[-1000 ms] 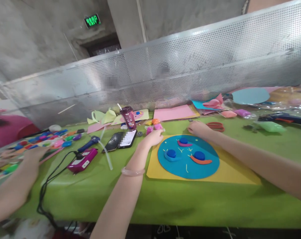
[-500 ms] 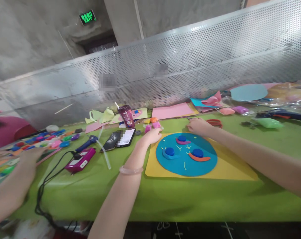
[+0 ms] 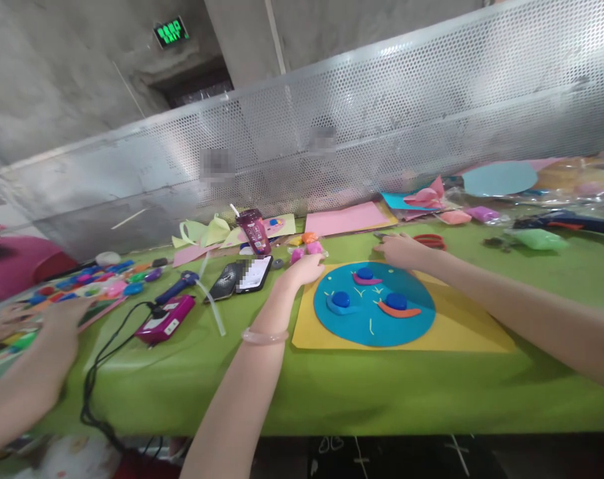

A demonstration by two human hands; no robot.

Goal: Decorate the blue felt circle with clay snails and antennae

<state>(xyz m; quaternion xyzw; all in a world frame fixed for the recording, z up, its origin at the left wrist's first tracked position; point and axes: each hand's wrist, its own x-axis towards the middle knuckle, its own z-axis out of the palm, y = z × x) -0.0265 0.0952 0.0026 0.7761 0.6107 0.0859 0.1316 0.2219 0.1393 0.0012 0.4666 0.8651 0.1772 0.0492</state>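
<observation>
My left hand (image 3: 306,268) reaches forward to the back left corner of a yellow sheet (image 3: 474,326), just in front of pink clay packets (image 3: 312,248). Its fingers look loosely stretched; I make out nothing held. On the sheet lies a blue disc (image 3: 352,331) with three snail shapes: a blue one (image 3: 340,301), one with an orange body (image 3: 399,311) and one with a magenta body (image 3: 366,279). Just beyond the disc, my right hand (image 3: 400,251) rests with its fingers pointing left. Right behind it are red-handled scissors (image 3: 429,241), partly hidden; no grip on them shows.
A purple cup (image 3: 255,231) with a straw, a phone (image 3: 255,274), a glue gun (image 3: 176,287) and a magenta power strip (image 3: 166,320) with cables stand left. Another person's arm (image 3: 37,359) is at far left. Pink paper (image 3: 346,218) lies behind; a green packet (image 3: 539,239) is right.
The view has shifted slightly, so the table's front edge sits a little higher. Both hands stay almost where they were, and the sheet and disc look unchanged.
</observation>
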